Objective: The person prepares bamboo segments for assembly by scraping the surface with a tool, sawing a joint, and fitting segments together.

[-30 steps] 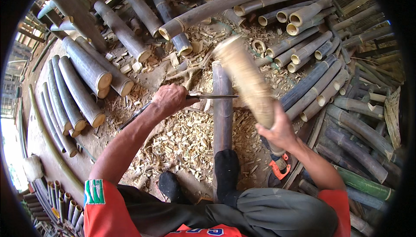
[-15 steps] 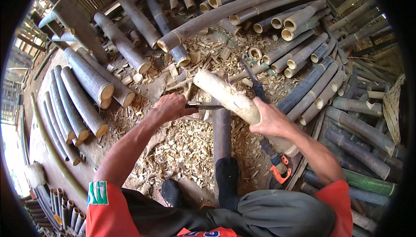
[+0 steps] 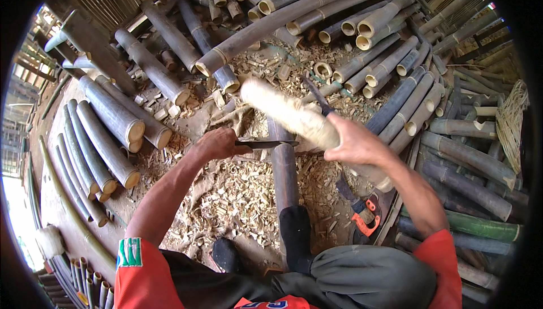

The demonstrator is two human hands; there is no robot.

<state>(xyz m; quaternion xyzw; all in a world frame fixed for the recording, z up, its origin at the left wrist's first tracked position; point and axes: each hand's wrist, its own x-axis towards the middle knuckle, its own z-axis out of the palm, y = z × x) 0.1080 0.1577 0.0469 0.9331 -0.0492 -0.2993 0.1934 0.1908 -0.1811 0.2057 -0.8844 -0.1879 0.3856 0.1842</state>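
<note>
My left hand (image 3: 219,143) is closed round the handle of a knife (image 3: 263,144). Its dark blade lies across the upper end of a dark bamboo pole (image 3: 285,176), which runs down toward my dark-socked foot (image 3: 295,230). My right hand (image 3: 356,139) grips the near end of a thick, pale wooden club (image 3: 288,111). Smeared by motion, the club slants up to the left, above and beyond the blade, apart from it.
Pale wood chips (image 3: 243,201) cover the ground around the pole. An orange-handled tool (image 3: 366,221) lies to the right. Cut bamboo poles (image 3: 110,145) are laid out at the left, with further bamboo (image 3: 396,119) piled at the right and back.
The club has blurred and its far end has shifted slightly up and left. My left hand and the knife have moved slightly left and down; the whole view has shifted a little.
</note>
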